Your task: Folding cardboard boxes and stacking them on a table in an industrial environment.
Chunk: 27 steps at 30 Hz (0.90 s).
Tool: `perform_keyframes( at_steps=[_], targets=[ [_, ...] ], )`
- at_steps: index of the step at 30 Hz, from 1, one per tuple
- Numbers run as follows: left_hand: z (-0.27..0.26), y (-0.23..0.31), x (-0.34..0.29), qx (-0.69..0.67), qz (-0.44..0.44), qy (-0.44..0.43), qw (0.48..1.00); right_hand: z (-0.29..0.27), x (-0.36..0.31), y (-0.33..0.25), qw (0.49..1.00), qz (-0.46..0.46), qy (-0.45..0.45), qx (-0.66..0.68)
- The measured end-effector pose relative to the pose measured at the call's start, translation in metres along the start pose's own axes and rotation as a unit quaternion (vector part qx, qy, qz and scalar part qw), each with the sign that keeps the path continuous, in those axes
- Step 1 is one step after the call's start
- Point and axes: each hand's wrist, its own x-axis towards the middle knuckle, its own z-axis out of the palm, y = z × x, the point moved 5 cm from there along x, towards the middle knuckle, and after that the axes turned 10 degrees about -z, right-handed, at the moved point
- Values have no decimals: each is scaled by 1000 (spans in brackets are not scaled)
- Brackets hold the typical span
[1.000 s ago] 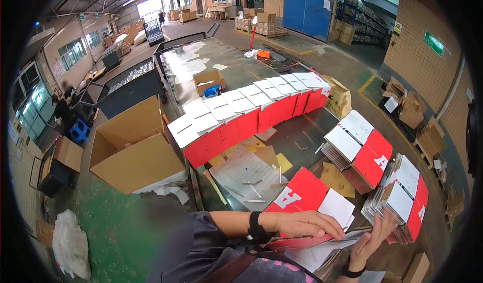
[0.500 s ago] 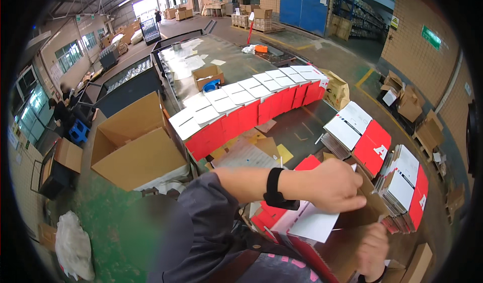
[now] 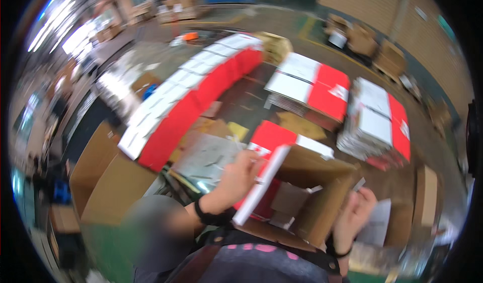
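Note:
An open carton [image 3: 327, 175] with a brown inside and red and white outer panels stands in front of me, its mouth facing up toward me. Loose pieces of card or flaps show at its bottom. My left hand [image 3: 239, 178] is closed at the carton's left side, by the raised white-edged flap [image 3: 264, 185]. On the opposite side, my right hand [image 3: 355, 210] has its fingers curled against the right wall. Both hands are slightly blurred, and their fingertips are partly hidden.
A curved row of red and white cartons [image 3: 186, 102] stands beyond to the left. Two stacks of flattened cartons lie at the right: a nearer stack [image 3: 375, 122] and a farther stack [image 3: 307, 87]. A large brown box [image 3: 118, 192] stands left. Another open brown box [image 3: 402, 217] sits right.
My left arm, which crossed over the carton, has drawn back to its left side. The right hand is now at the right wall. The carton's mouth is uncovered, and the view has shifted.

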Motion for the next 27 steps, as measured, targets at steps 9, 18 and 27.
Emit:
perform_keyframes(
  at_steps=[9, 18, 27],
  targets=[
    [72, -143, -38, 363, -113, -337, 861, 42, -79, 138, 974, -38, -205, -92],
    [2, 94, 17, -130, 459, -275, 835, -26, 36, -50, 869, -459, -176, -60],
    [87, 97, 1, 24, 432, -448, 783, 47, 27, -35, 859, -446, -179, 178]
  ],
)
